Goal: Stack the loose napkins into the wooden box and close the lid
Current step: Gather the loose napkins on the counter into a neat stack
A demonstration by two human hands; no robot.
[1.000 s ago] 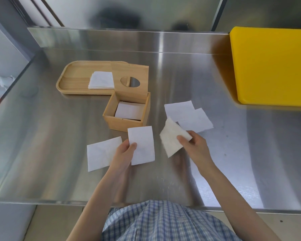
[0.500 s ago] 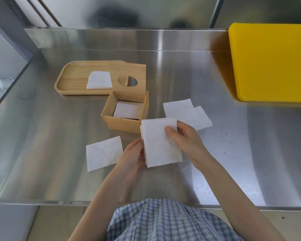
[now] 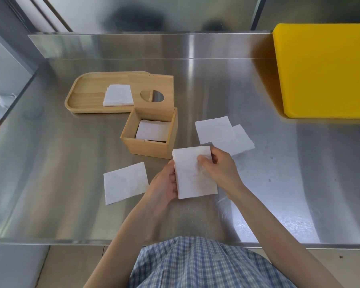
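A small stack of white napkins (image 3: 192,175) is held between my left hand (image 3: 164,186), under its left edge, and my right hand (image 3: 218,167), pinching its top right. Just beyond stands the open wooden box (image 3: 148,147) with napkins (image 3: 153,132) inside. Its lid (image 3: 154,93), with an oval hole, leans up behind it. One loose napkin (image 3: 125,182) lies left of my hands. Two overlapping napkins (image 3: 222,135) lie to the right of the box.
A wooden tray (image 3: 85,96) behind the box carries a napkin pile (image 3: 118,95). A yellow board (image 3: 324,69) lies at the back right. All rests on a steel counter (image 3: 279,173) with a raised back edge; its front edge is near my body.
One second ago each hand held its own napkin. They have been brought together into one stack, now held by both hands in front of the box.
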